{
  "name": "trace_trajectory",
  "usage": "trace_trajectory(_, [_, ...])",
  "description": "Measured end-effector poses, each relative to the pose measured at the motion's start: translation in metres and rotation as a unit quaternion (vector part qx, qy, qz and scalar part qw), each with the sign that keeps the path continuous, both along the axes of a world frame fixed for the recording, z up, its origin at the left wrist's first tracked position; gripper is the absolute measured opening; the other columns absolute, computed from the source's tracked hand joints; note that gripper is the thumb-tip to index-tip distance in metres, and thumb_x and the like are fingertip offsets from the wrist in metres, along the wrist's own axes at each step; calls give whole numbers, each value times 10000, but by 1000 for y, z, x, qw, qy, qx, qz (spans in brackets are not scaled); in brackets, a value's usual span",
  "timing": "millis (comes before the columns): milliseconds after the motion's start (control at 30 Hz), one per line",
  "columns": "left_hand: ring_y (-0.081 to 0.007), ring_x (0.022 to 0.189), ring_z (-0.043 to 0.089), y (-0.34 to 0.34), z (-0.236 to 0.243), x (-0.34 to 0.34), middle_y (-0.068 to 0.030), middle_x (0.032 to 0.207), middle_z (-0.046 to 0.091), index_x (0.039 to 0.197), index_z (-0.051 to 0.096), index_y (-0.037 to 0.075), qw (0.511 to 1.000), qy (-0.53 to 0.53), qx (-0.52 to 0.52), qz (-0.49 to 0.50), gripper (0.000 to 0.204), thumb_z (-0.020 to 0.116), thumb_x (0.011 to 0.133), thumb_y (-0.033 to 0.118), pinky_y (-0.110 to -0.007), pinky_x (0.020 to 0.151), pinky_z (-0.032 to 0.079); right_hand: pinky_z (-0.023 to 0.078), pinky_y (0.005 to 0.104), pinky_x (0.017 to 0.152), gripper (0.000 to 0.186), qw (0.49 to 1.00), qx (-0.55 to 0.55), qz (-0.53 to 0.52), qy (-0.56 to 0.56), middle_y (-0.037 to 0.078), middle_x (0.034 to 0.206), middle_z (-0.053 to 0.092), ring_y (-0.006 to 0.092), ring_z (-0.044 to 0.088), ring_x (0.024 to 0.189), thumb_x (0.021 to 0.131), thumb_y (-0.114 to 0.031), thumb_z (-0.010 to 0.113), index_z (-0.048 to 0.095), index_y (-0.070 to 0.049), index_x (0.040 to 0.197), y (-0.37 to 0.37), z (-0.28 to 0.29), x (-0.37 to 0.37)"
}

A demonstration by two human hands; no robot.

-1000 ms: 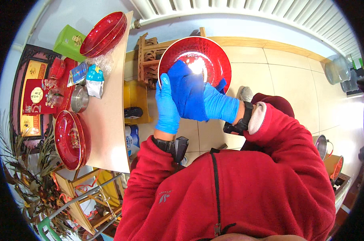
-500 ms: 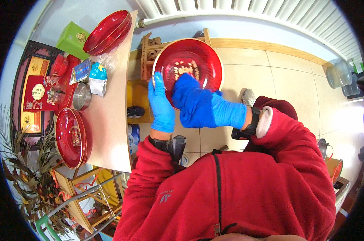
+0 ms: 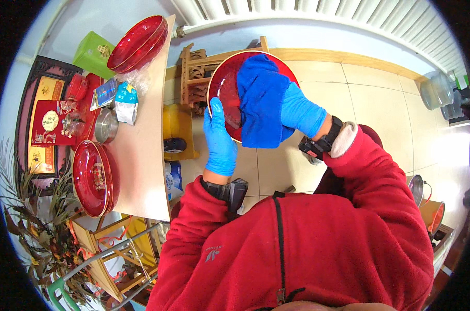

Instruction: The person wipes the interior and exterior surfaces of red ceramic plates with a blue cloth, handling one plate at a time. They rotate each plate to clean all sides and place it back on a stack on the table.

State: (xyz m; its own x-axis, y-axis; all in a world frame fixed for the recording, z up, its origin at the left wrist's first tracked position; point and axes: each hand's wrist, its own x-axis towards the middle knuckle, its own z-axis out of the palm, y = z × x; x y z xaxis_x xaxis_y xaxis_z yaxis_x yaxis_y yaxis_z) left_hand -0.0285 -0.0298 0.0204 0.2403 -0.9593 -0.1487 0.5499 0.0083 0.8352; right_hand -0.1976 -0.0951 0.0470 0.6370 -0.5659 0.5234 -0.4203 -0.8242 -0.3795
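A round red basin (image 3: 226, 83) with a gold rim is held in front of me, off the floor. My left hand (image 3: 220, 140), in a blue glove, grips its left rim, thumb along the inside edge. A dark blue cloth (image 3: 261, 103) lies across the middle and right of the basin and hangs over its near rim. My right hand (image 3: 303, 111), also gloved in blue, holds the cloth at the basin's right side; its fingertips are partly hidden by the fabric. The cloth hides most of the gold pattern inside.
On the table (image 3: 141, 171) to my left stand two stacks of red basins (image 3: 93, 179), a metal bowl (image 3: 106, 125), a blue-and-white bag (image 3: 126, 101) and a green box (image 3: 94, 53). Wooden folding stools (image 3: 193, 75) lean below the radiator (image 3: 307, 15). Water jugs (image 3: 436, 94) stand far right.
The basin and my left hand have shifted a little to the right. My right hand has moved up and right, and the cloth now spreads over the basin's right part.
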Motion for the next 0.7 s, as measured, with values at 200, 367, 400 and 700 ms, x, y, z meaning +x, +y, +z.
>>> trace_trajectory(200, [-164, 1053, 594, -7, 7, 23, -85, 1221, 621, 1306, 546, 32, 985, -121, -52, 108, 436, 548, 1009, 352, -317, 945, 494, 506, 363, 758, 165, 991, 37, -49, 123, 91, 864, 657, 297, 621, 874, 810, -257, 708, 680, -96, 789, 17, -9, -3])
trace_trajectory(367, [-184, 1073, 592, -13, 3, 32, -97, 1243, 614, 1321, 540, 31, 980, -131, -66, 134, 453, 553, 1005, 355, -322, 953, 488, 487, 323, 708, 108, 993, -46, 93, 55, 66, 815, 625, 262, 612, 832, 848, -173, 651, 650, -103, 766, 34, -19, 21])
trace_trajectory(400, [-190, 1080, 591, -14, 1, 32, -102, 1250, 611, 1326, 538, 30, 979, -129, -82, 133, 462, 554, 1004, 360, -326, 956, 486, 487, 321, 715, 63, 978, -128, 104, 130, 60, 830, 622, 238, 611, 852, 835, -141, 631, 636, -98, 790, 40, -21, 27])
trace_trajectory(700, [-249, 1192, 553, -13, 6, 33, -127, 1346, 551, 1402, 474, 65, 989, -45, -78, 121, 540, 550, 993, 408, -394, 1003, 480, 487, 362, 779, 174, 990, 54, 130, -21, 78, 848, 658, 267, 622, 777, 767, -228, 618, 665, -74, 832, 37, -11, 25])
